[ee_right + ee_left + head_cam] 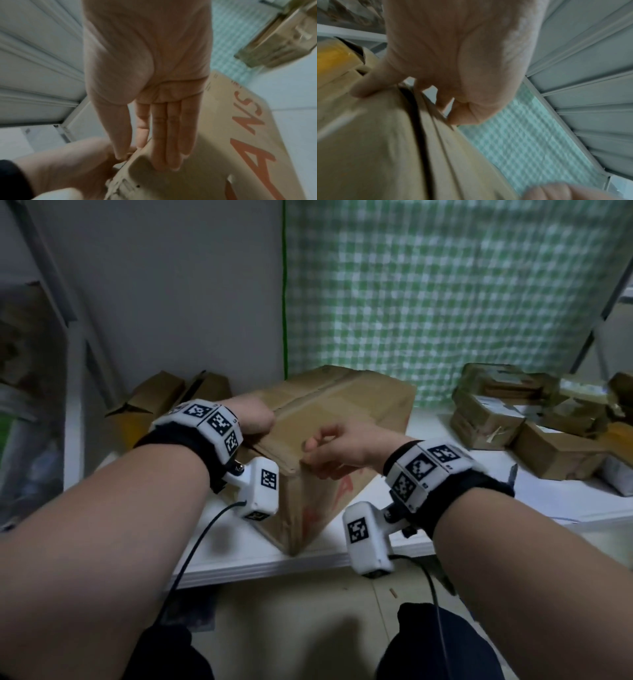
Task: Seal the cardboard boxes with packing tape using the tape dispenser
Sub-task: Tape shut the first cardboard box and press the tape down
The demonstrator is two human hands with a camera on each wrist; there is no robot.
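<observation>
A large brown cardboard box (pixel 335 405) with red lettering on its side stands at an angle on the white table (pixel 260 563). My left hand (pixel 255 417) grips the box's top left edge; in the left wrist view the thumb (pixel 361 89) presses on the cardboard (pixel 376 148) and the fingers (pixel 464 115) curl over a flap edge. My right hand (pixel 329 450) is at the near top corner; its straight fingers (pixel 169 135) lie flat on the lettered side (pixel 248 135), the thumb by the top edge. No tape dispenser is in view.
A pile of taped brown parcels (pixel 534 412) lies on the table at the right, one of them showing in the right wrist view as a parcel (pixel 278 40). Small open boxes (pixel 161 398) sit at the back left. A green checked cloth (pixel 445 302) hangs behind.
</observation>
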